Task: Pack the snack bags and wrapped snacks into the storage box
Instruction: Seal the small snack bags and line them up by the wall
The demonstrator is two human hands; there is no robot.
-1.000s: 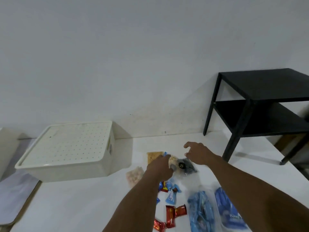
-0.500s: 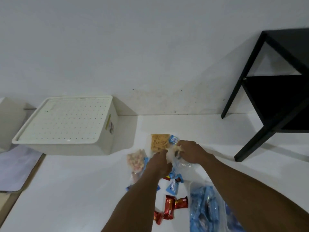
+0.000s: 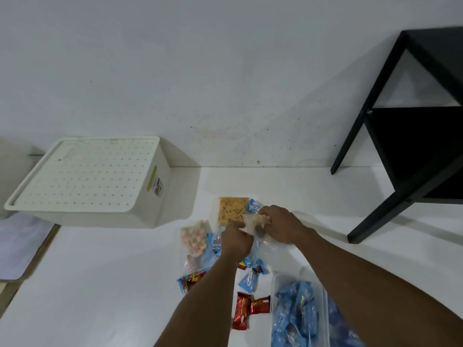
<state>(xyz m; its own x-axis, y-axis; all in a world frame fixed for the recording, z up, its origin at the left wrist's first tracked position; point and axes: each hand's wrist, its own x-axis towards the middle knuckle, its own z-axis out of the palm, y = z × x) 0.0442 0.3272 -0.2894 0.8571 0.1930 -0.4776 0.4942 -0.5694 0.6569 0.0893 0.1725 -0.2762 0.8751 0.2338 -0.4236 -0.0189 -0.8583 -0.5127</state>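
A cream storage box (image 3: pixel 152 209) with a perforated lid (image 3: pixel 82 176) on it stands at the left of the white surface. My left hand (image 3: pixel 235 240) and my right hand (image 3: pixel 278 224) both grip the top of a clear snack bag (image 3: pixel 250 221) in the middle of the pile. Around them lie a bag of yellow sticks (image 3: pixel 230 209), a bag of pink and white puffs (image 3: pixel 194 237), small blue wrapped snacks (image 3: pixel 248 280) and red wrapped snacks (image 3: pixel 241 310). A clear bag of blue packets (image 3: pixel 295 314) lies at the lower right.
A black side table (image 3: pixel 416 136) stands at the right against the white wall. A pale mat (image 3: pixel 17 246) lies at the far left beyond the white surface's edge. One blue wrapper (image 3: pixel 254 204) sits next to the yellow sticks.
Both hands came together on the clear bag and now hold its top between them. The view has tilted down and shifted, so the box and black table appear displaced.
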